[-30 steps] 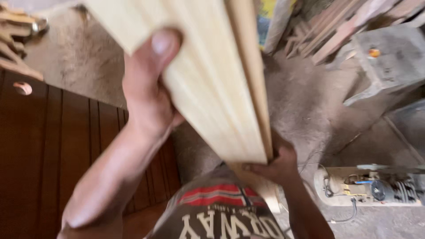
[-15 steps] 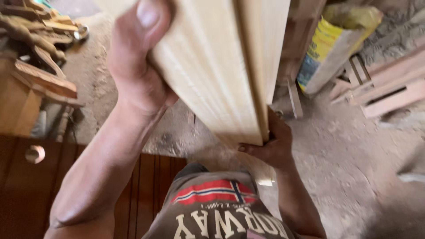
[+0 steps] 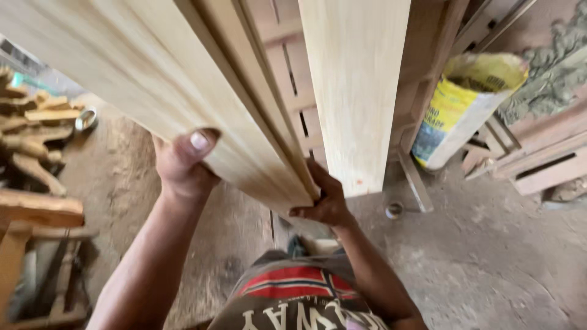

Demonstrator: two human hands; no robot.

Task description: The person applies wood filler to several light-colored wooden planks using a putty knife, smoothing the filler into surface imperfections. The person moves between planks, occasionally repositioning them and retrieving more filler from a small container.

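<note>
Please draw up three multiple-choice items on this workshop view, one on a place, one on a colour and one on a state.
1. Where does the sack stand?
A. Right of the planks, on the floor
B. On the scrap wood pile at left
C. In the person's left hand

2. What colour is the plank that both hands hold?
A. Dark brown
B. Pale yellowish
C. Painted blue

3. How is the left hand placed?
A. Hanging free
B. Flat on the floor
C. Gripping the plank's face, thumb on top

Answers: 1 A, the yellow and white sack leans on the ground at the right. 2 B, the wood is light and unfinished. 3 C, the thumb presses on the board, while the right hand supports its lower end.
</note>
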